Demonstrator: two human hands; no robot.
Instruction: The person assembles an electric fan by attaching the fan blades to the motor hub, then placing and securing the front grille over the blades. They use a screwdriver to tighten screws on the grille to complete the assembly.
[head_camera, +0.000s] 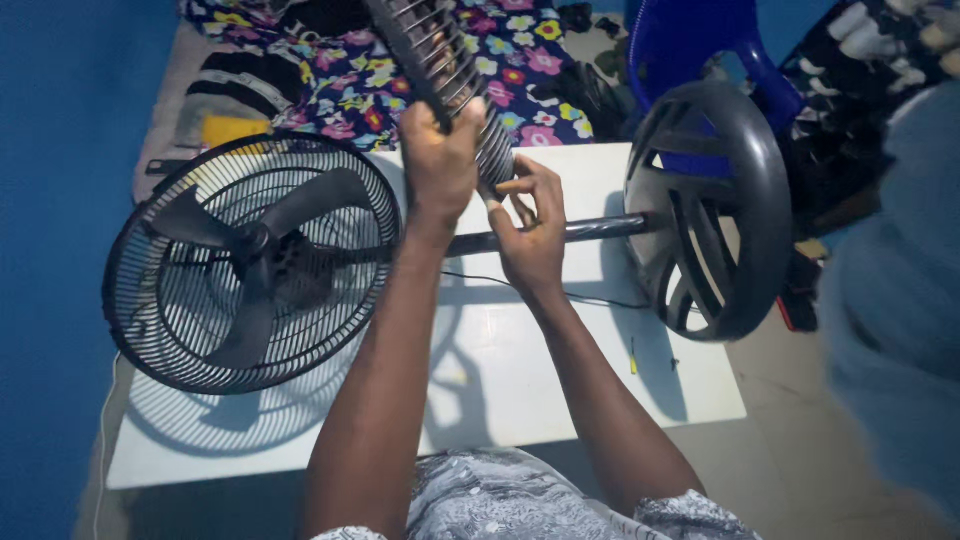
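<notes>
Nearest the camera, two bare forearms reach out over a white table, which carries a pedestal fan laid on its side so that every part is within reach. The left hand is closed in a fist around the rim of a detached front grille, holding it tilted up and away over the table, apparently to steady it. The right hand sits just beside the grille's lower edge, fingers half curled and pinching at the wires there. Under both hands the fan pole runs left to right, with a thin dark cord trailing across the tabletop below it. At the left the fan head, blades exposed in its rear cage, leans on the table edge; at the right the round base stands on edge. Farther back lie a flowered cloth and a blue plastic chair.
</notes>
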